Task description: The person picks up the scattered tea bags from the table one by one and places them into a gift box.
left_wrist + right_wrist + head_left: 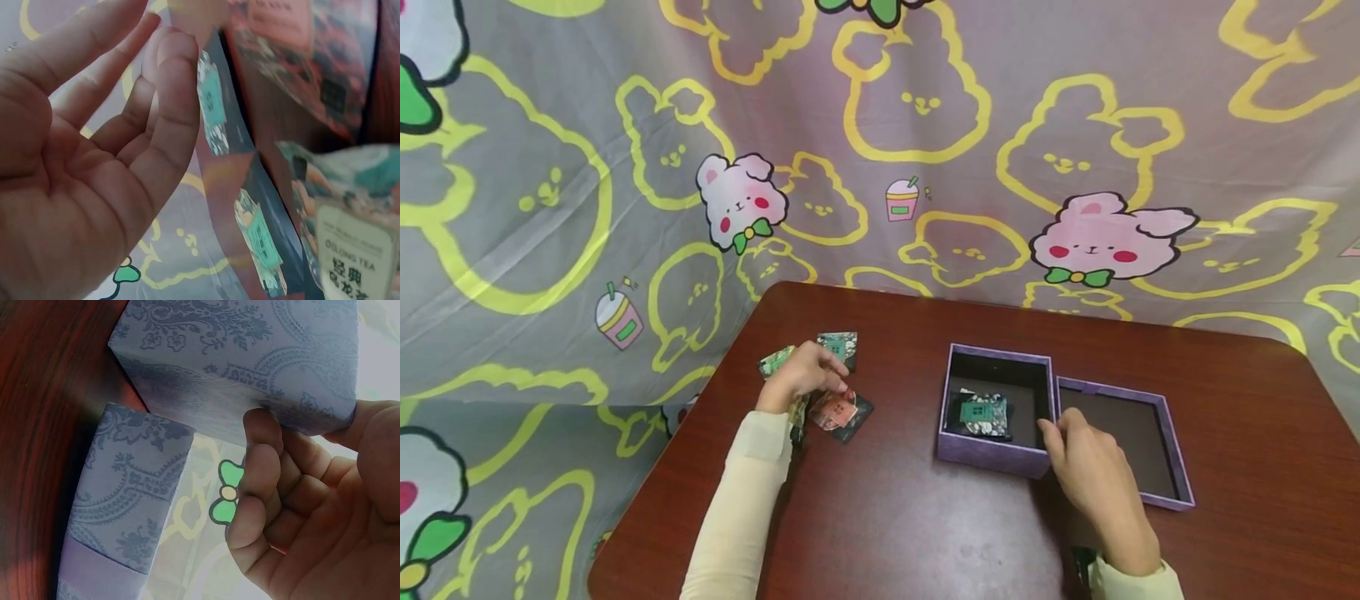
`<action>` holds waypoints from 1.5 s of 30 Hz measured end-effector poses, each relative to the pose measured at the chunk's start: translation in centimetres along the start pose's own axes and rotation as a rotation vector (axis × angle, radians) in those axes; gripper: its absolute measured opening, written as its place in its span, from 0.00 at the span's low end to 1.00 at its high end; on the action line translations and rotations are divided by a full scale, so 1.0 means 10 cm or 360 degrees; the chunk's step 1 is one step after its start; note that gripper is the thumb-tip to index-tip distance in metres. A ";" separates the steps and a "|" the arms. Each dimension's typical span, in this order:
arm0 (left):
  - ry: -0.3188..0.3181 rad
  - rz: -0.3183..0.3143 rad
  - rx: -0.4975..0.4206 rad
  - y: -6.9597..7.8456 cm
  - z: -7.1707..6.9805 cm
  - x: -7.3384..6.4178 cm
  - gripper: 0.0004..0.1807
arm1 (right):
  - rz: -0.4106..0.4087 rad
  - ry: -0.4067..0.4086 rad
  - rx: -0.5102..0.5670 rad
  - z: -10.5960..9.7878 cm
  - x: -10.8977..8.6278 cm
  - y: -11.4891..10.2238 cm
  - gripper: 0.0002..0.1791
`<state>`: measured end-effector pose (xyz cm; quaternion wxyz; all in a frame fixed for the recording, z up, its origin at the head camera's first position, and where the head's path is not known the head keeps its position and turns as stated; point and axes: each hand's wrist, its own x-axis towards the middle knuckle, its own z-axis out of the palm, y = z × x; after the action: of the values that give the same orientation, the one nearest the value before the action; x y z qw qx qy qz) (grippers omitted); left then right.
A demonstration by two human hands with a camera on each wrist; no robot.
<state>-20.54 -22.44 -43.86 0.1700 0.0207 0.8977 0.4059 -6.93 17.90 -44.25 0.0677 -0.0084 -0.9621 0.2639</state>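
My left hand hovers over several tea sachets at the table's left, thumb and fingers loosely bent with nothing between them. Its fingertips are right at a red-labelled tea sachet. Beyond the hand lie a teal-labelled sachet and a green one. Partly hidden under the wrist in the head view is another; an oolong tea sachet shows close up in the left wrist view. My right hand grips the near right corner of an open purple box, fingers against its patterned outer wall. Inside lies a teal-labelled sachet.
The purple box lid lies with its hollow side up, just right of the box. A brown wooden table carries everything. Behind and at the left hangs a grey cloth with cartoon animals.
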 end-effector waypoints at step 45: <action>0.0044 0.0077 0.0280 -0.15 -0.06 0.18 0.06 | -0.0015 0.0038 -0.0005 0.02 -0.04 -0.02 0.15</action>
<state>-22.27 -23.50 -45.11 0.1453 0.0517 0.9314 0.3298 -6.57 17.60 -44.40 0.0804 -0.0069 -0.9617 0.2620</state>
